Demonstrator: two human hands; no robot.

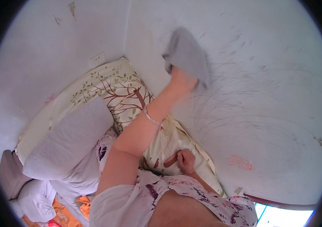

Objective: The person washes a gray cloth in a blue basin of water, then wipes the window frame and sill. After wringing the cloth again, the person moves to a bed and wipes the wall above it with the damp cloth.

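My left arm reaches up and across to the marked white wall (243, 119). A grey cloth (187, 52) is wrapped over my left hand (184, 79), hiding the fingers; cloth and hand are blurred by motion. The cloth lies over the wall in view, though whether it touches cannot be told. Lower down, my right hand (186, 160) is curled into a fist beside the cream headboard cover (132, 113), which is printed with brown branches, green leaves and birds. A reddish-brown shape (171, 159) lies against the fist; whether it is print or an object is unclear.
Dark curved scribbles (231, 93) and a red scribble (240, 163) mark the wall. A wall socket (98, 60) sits above the headboard. At left are a grey cushion (70, 142), a brown padded piece (12, 173) and orange fabric (64, 212). A bright window (283, 215) shows at lower right.
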